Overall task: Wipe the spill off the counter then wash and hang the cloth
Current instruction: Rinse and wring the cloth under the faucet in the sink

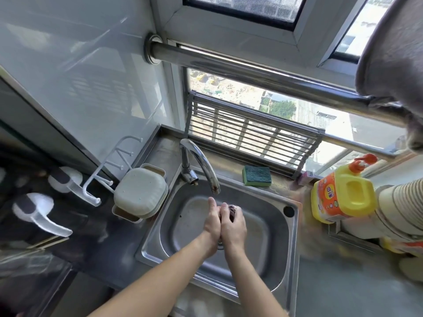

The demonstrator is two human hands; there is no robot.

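Fingers of both hands, left hand (211, 221) and right hand (233, 225), clasp the dark cloth (230, 212) over the sink (270, 225).

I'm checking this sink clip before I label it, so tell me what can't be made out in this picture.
- Cloth, head view: bunched between the left hand and right hand; only a dark bit shows.
- Drain: mostly covered by the wrists.
- Water from the tap: cannot tell whether it runs.
- Detergent bottle: label print too small.
- Grey fabric on the rail: cut off by the right edge.
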